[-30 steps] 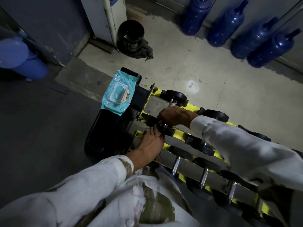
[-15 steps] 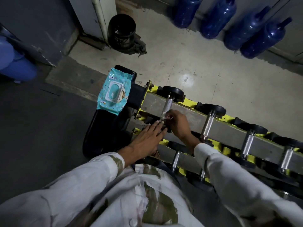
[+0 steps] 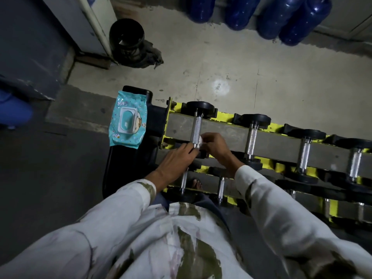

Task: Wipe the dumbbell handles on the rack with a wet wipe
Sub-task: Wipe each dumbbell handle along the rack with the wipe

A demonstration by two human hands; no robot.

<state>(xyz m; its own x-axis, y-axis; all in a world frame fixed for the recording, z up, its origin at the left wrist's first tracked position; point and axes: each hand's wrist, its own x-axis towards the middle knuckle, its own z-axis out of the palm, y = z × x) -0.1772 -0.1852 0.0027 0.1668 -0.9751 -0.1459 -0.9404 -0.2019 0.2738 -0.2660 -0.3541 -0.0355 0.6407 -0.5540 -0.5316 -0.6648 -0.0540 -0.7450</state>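
A gym's back or storage area is indicated: a yellow tiered rack [image 3: 227, 114] is loaded with chrome-handled dumbbells [image 3: 251, 135] and set on a bare, stained concrete floor [image 3: 221, 67]. 4 large blue water bottles [image 3: 239, 13] are lined along the wall, near a black bin [image 3: 126, 37].

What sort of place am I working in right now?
Probably a small gym's storage or back area: a yellow dumbbell rack loaded with chrome-handled dumbbells, a row of large blue water jugs, and a bare, stained concrete floor.
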